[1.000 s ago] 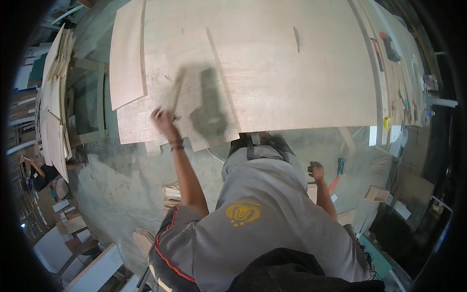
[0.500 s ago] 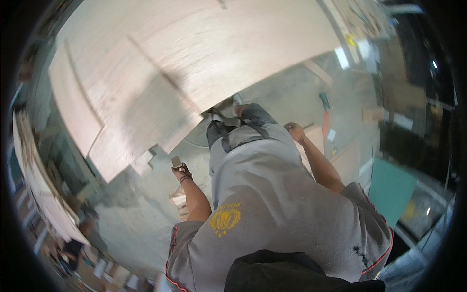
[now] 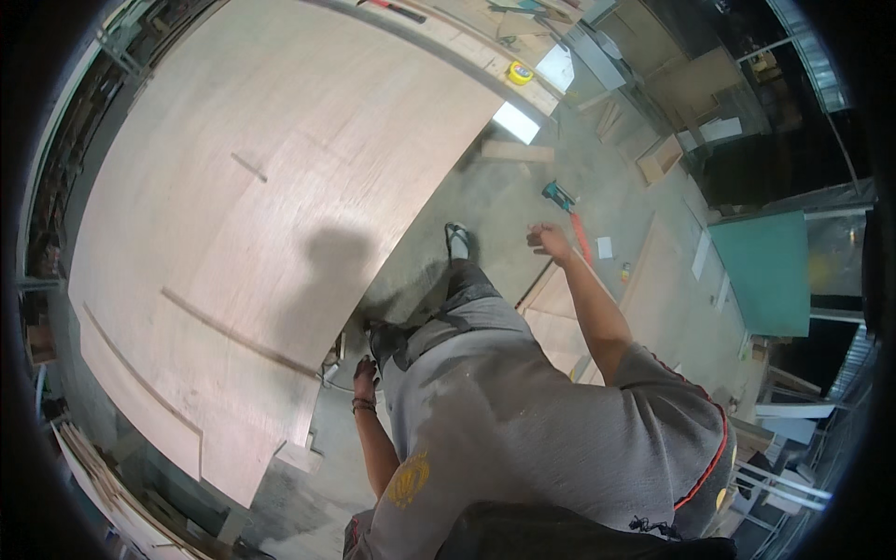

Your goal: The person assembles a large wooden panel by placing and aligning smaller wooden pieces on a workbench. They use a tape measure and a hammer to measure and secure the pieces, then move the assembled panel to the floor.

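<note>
where the big plywood sheet (image 3: 271, 215) covers the table, its surface is pale, smooth and faintly grained, with a thin wood strip (image 3: 248, 166) lying on it and narrower offcuts stacked along its lower edge. the left hand (image 3: 365, 371) hangs just off that sheet's near edge, arm straight down, a dark band at the wrist; whether its fingers grip anything cannot be told. the right hand (image 3: 550, 239) is raised over the grey concrete floor (image 3: 523, 196), loosely curled and holding nothing, near a teal power tool (image 3: 560, 196).

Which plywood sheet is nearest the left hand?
The big sheet on the bench: its edge lies just beside the left hand. The floor sheet lies past the legs.
</note>
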